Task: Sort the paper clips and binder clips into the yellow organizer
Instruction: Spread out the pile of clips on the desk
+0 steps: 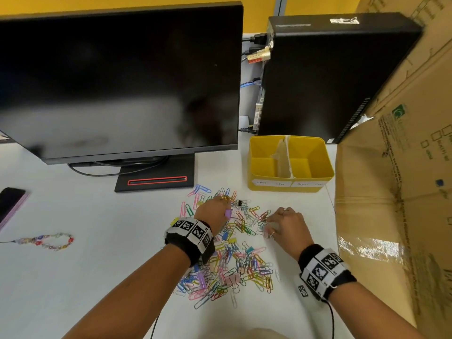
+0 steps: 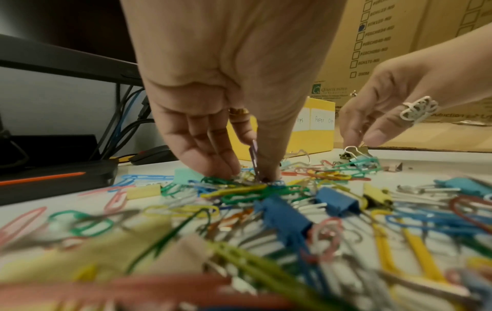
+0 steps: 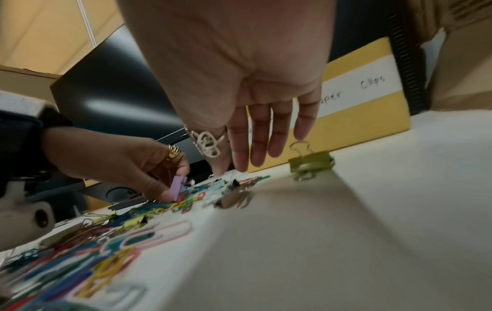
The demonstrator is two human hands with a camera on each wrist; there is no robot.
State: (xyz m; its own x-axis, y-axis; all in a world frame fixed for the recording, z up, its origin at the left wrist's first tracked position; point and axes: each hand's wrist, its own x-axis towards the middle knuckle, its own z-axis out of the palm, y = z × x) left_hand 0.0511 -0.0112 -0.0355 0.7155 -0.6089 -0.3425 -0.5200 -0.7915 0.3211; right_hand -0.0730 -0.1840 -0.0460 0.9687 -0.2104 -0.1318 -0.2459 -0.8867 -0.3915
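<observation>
A heap of coloured paper clips and binder clips (image 1: 234,260) is spread on the white desk in front of me. Behind it to the right stands the yellow organizer (image 1: 291,189) with two labelled compartments, both looking empty. My left hand (image 1: 212,211) reaches down into the far side of the heap, and thumb and finger pinch a purple binder clip (image 2: 254,155), also seen as the purple clip (image 3: 178,187). My right hand (image 1: 283,223) points its straight fingers (image 3: 255,143) down at the heap's right edge. Its thumb and forefinger tips touch the wire handle of a small binder clip (image 2: 355,151).
A dark monitor (image 1: 117,79) and its stand base (image 1: 156,181) rise behind the heap. A black computer case (image 1: 330,77) stands behind the organizer. A big cardboard box (image 1: 396,192) walls off the right. A phone (image 1: 11,204) and a beaded strap (image 1: 49,241) lie far left.
</observation>
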